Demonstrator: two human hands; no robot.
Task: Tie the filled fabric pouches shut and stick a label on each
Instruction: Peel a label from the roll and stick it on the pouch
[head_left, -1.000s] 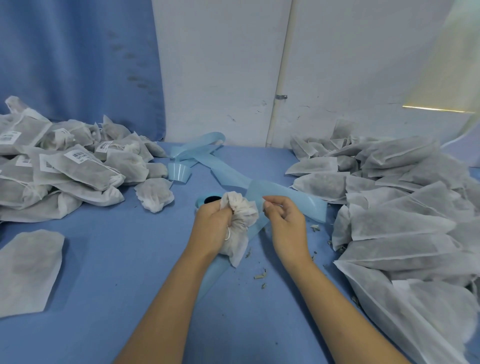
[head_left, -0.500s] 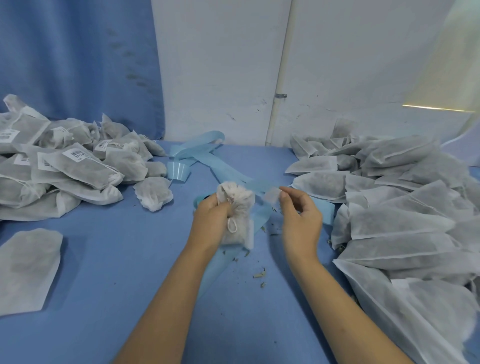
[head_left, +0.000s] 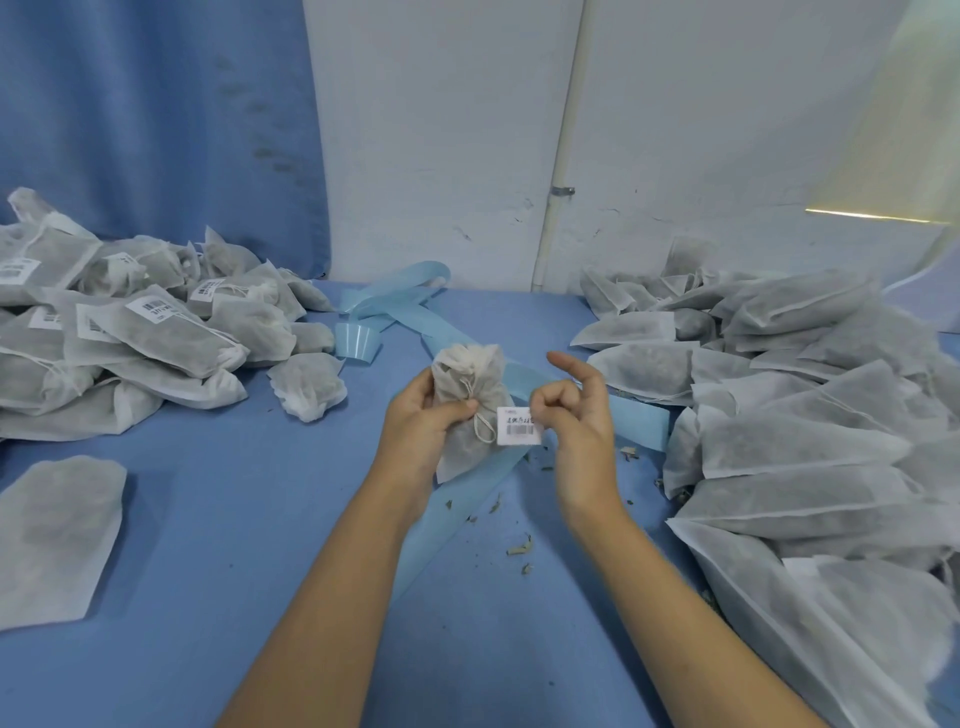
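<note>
table (head_left: 249, 519): herb crumbs (head_left: 519, 546) are lying loose just in front of the hands, so filling is probably leaking somewhere.
left hand (head_left: 428, 423): gripping the pouch (head_left: 467, 384) round its middle and holding it upright above the table, tied neck up, drawstring knot facing the camera.
right hand (head_left: 574, 415): fingers are curling in and apparently pinching the right edge of the label (head_left: 517, 426), with the index finger sticking out free. The hands are sitting close together, only the label between them.
label: touching the pouch's right side, with part of it seemingly overhanging the edge.
risk 1: label going on crooked or half off the fabric, since it is landing on a soft, rounded surface near the edge.
risk 2: adhesive clinging to the fingertips and peeling the label back off as the hand is pulling away.
risk 3: the squeeze working more crumbs out through the neck.
backing strip (head_left: 641, 423): trailing under both hands toward the wall.
piles: unlabelled pile (head_left: 779, 447) is waiting on the right, labelled pile (head_left: 156, 338) is building on the left.
change: half a second ago the label was hanging clear of the pouch and the hands were wider apart. Now it is meeting the fabric and the knot is facing forward.
</note>
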